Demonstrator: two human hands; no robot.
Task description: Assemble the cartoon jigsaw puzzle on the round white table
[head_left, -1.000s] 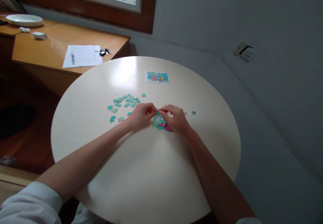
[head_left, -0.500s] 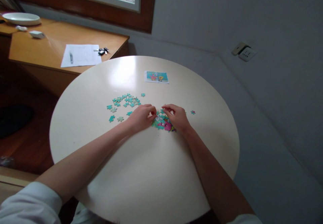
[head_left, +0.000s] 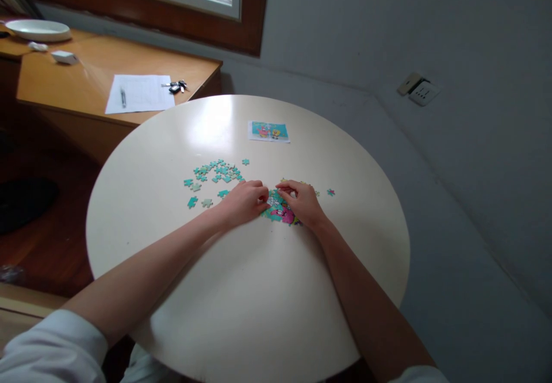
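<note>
A partly joined jigsaw puzzle (head_left: pixel 282 215), teal with a pink cartoon figure, lies on the round table between my hands. My left hand (head_left: pixel 246 200) rests at its left edge, fingers curled and thumb tip against the border; whether a piece is in them is hidden. My right hand (head_left: pixel 303 202) reaches over the puzzle's right side, with thumb and forefinger pinched on a small teal puzzle piece (head_left: pixel 274 193) at the upper edge. The right part of the puzzle is covered by this hand. Left of my left hand lie loose teal puzzle pieces (head_left: pixel 222 170).
A picture card (head_left: pixel 269 131) of the cartoon lies toward the far side of the white round table (head_left: pixel 259 291). One loose piece (head_left: pixel 330 192) sits at the right. A wooden desk (head_left: pixel 99 55) beyond holds a paper sheet (head_left: pixel 149 95), keys (head_left: pixel 176 87) and a white dish (head_left: pixel 38 30).
The small teal piece by my right fingertips has come down against the puzzle's upper edge. My left fingers have shifted slightly down and away from it.
</note>
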